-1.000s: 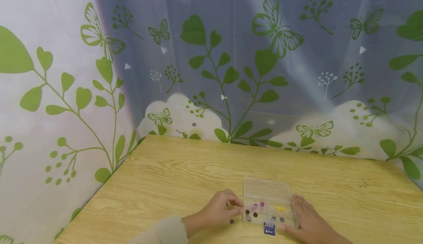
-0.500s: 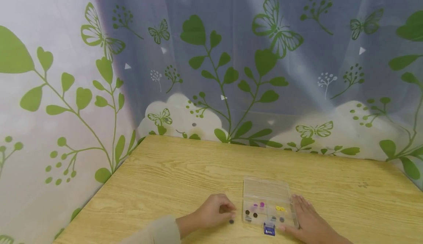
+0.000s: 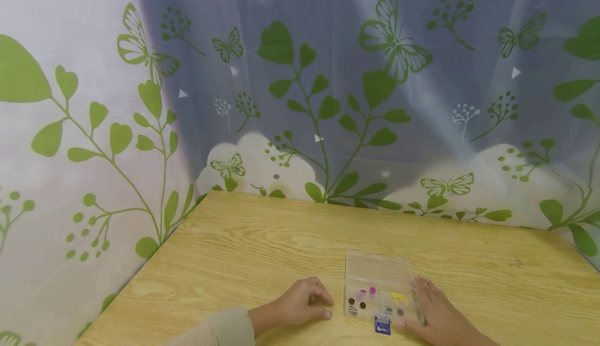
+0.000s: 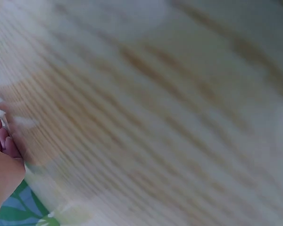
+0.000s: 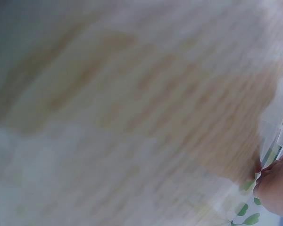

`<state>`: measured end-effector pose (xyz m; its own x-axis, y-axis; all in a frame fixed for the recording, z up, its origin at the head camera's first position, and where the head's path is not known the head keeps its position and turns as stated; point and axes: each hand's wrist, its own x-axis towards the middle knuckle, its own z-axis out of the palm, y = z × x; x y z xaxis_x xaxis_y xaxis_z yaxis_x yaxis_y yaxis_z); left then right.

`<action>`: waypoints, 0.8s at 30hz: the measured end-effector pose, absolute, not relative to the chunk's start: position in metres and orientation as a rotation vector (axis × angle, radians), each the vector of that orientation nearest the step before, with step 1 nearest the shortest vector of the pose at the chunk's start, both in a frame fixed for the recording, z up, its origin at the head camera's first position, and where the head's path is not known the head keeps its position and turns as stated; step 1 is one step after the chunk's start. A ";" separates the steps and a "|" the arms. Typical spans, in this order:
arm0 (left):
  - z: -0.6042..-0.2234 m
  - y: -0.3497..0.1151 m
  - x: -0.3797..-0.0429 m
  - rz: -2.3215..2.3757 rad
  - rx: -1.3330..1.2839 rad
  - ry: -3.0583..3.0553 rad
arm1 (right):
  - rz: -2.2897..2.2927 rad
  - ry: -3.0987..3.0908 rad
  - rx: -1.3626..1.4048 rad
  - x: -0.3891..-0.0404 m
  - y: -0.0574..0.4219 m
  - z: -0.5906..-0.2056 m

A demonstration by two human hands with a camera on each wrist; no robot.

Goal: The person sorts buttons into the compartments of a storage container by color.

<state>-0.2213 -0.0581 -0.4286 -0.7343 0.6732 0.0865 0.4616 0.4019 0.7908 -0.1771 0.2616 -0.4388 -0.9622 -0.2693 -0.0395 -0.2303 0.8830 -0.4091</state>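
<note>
A clear plastic compartment box [image 3: 378,267] lies with its lid folded back in the head view. Inside are magenta buttons [image 3: 372,291], yellow buttons [image 3: 398,296], black buttons [image 3: 351,301] and grey ones [image 3: 400,312]. My left hand [image 3: 304,303] rests at the table left of the box, fingers bent, index and thumb apart. Its thumb tip covers most of a dark button [image 3: 330,313]. My right hand [image 3: 436,309] lies along the box's right side, fingers straight, thumb at the front corner. Both wrist views show each hand only at the edge.
A blue latch [image 3: 382,325] sticks out from the box's front edge. The wood-grain table [image 3: 262,236] runs back to a curtain [image 3: 328,101] printed with leaves and butterflies. Another pale printed curtain [image 3: 94,169] hangs along the left side.
My left hand has moved left from the box's edge and lowered its thumb over the dark button on the table. The right hand and box have stayed in place.
</note>
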 end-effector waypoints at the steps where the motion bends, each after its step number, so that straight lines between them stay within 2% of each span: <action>1: -0.429 -0.058 -0.221 1.246 1.000 2.410 | -0.626 2.952 -0.390 -0.177 0.262 -0.439; 24: -0.436 -0.057 -0.219 1.298 0.967 2.397 | -0.637 2.948 -0.381 -0.177 0.261 -0.439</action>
